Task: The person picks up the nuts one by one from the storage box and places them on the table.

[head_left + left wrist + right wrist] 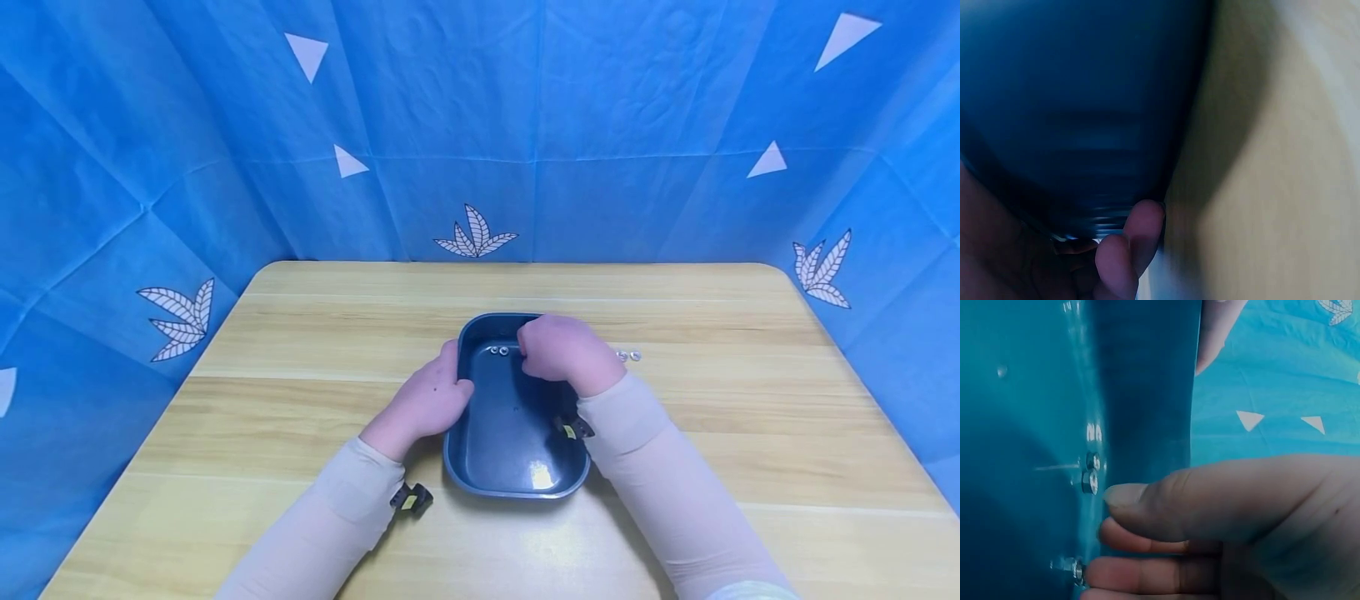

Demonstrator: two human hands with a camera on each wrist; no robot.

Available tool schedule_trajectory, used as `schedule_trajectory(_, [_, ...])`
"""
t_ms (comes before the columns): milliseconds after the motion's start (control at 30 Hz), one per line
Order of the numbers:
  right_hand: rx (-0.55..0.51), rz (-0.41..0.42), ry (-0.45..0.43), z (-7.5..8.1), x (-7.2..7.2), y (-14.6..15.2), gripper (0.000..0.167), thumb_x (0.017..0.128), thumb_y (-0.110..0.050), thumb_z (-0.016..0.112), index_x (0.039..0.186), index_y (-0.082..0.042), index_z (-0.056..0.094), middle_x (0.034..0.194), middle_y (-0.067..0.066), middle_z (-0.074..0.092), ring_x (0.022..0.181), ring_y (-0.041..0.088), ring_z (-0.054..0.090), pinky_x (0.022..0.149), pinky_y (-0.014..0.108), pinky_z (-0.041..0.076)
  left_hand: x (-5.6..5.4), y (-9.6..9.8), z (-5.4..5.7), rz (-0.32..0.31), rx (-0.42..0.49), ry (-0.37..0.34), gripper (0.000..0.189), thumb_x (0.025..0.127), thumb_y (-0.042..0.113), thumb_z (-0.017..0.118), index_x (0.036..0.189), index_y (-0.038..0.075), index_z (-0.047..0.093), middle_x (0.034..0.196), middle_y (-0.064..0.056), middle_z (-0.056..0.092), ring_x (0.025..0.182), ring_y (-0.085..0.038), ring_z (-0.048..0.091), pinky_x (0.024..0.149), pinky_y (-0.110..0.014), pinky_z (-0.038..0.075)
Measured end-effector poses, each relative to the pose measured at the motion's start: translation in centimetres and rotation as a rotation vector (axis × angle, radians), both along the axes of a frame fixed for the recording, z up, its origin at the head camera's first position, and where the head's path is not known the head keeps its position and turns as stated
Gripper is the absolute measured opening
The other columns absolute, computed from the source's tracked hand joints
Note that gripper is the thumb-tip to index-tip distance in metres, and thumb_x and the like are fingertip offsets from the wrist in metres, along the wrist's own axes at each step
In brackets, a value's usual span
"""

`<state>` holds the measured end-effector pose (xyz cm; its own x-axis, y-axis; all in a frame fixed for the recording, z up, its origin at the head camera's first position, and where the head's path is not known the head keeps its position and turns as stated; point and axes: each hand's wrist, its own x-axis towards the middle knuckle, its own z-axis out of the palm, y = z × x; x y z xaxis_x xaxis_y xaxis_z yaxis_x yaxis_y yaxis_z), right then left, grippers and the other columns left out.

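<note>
Four small silver metal nuts point(504, 351), head view: two in the dark-blue rectangular plastic tray point(498, 450), two on the wood-grain table point(330, 333). Left wrist: the left hand point(1079, 269) grips its wall. Right wrist: the right hand point(1266, 519), seemingly empty, touches a nut; likely slippery, best pinched by its flats.

Small yellow labels point(409, 502) are marking two black wrist devices point(423, 497), beside the tray point(517, 495), showing nothing legible.
</note>
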<state>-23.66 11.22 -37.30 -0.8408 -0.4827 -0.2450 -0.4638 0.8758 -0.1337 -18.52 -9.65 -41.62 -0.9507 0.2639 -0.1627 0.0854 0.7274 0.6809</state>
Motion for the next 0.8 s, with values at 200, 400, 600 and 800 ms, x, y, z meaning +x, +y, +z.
schedule_trajectory(200, [0.0,0.013,-0.032,-0.41,-0.2,-0.09,0.036,0.09,-0.008,0.061,0.062,-0.016,0.04,0.061,-0.002,0.026,0.055,0.017,0.031,0.055,0.031,0.032,0.0,-0.04,0.07,0.004,0.001,-0.005,0.059,0.101,0.022,0.046,0.155,0.007,0.026,0.147,-0.013,0.05,0.117,-0.027,0.055,0.103,-0.049,0.043])
schedule_trajectory(400, [0.012,0.006,-0.049,-0.6,-0.23,-0.17,0.033,0.092,-0.009,0.062,0.063,-0.015,0.047,0.062,-0.001,0.03,0.055,0.018,0.038,0.057,0.031,0.037,-0.15,-0.05,-0.08,0.0,0.003,-0.002,0.06,0.101,0.022,0.046,0.155,0.007,0.026,0.146,-0.013,0.05,0.115,-0.028,0.055,0.102,-0.049,0.044])
schedule_trajectory(600, [0.025,0.03,-0.047,-0.65,-0.37,-0.23,0.03,0.092,-0.007,0.061,0.064,-0.015,0.055,0.063,-0.001,0.036,0.059,0.019,0.044,0.059,0.031,0.04,-0.13,-0.04,-0.07,-0.001,-0.002,0.0,0.061,0.101,0.023,0.046,0.156,0.006,0.025,0.146,-0.013,0.05,0.115,-0.028,0.055,0.102,-0.049,0.044])
schedule_trajectory(800, [-0.007,0.063,-0.066,-0.84,-0.53,-0.24,0.033,0.089,-0.002,0.059,0.062,-0.016,0.049,0.064,-0.002,0.03,0.057,0.017,0.038,0.056,0.029,0.035,-0.19,-0.06,-0.03,-0.007,-0.009,0.006,0.061,0.101,0.022,0.046,0.155,0.005,0.025,0.143,-0.014,0.052,0.114,-0.028,0.056,0.101,-0.049,0.044])
